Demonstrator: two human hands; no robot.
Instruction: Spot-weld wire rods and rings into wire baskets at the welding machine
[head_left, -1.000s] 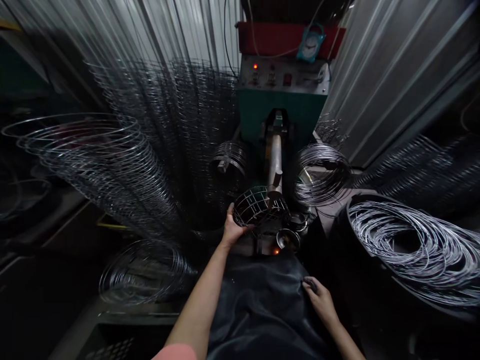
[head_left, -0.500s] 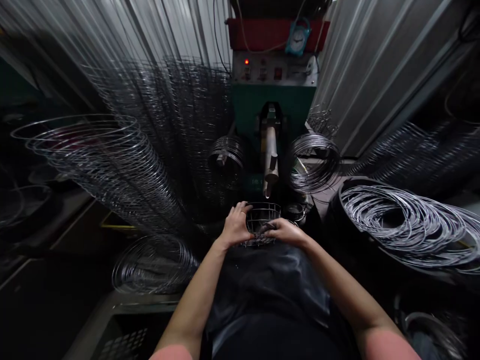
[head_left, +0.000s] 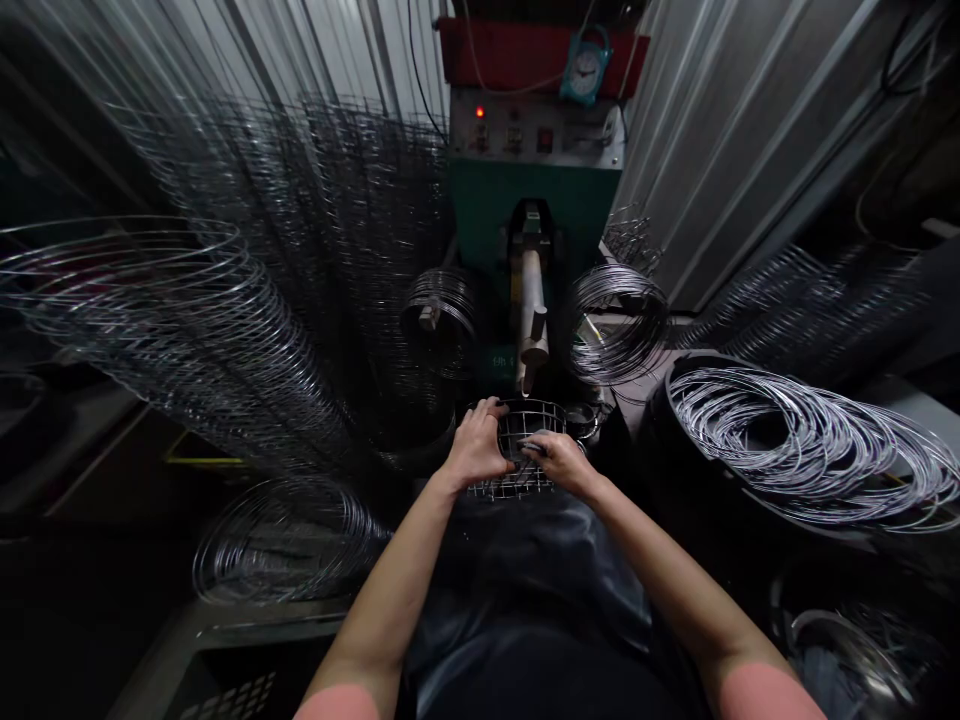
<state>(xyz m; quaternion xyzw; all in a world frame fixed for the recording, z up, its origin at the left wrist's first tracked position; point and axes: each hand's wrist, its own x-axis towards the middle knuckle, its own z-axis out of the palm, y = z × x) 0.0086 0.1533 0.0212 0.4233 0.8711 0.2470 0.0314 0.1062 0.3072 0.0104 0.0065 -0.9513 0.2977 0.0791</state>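
A round wire basket [head_left: 517, 486] rests at the edge of a dark apron, below the welding arm [head_left: 532, 310] of a green machine. Around its left side my left hand [head_left: 478, 447] is curled, thumb toward the middle and fingers at the far rim. My right hand [head_left: 559, 460] is closed at the basket's right part, with a small dark thing at its fingertips that I cannot make out. Wire rings hang on both sides of the arm, a bundle at left [head_left: 448, 310] and a larger one at right [head_left: 619, 325].
Tall stacks of wire rings [head_left: 172, 320] lean at the left. A black tub [head_left: 660, 430] with many loose rings stands at right. A plastic crate [head_left: 225, 650] is at lower left. The machine's panel [head_left: 510, 125] shows a red light.
The view has shifted slightly to the right. My right hand has turned a little, and more of the basket's wire grid shows between my hands.
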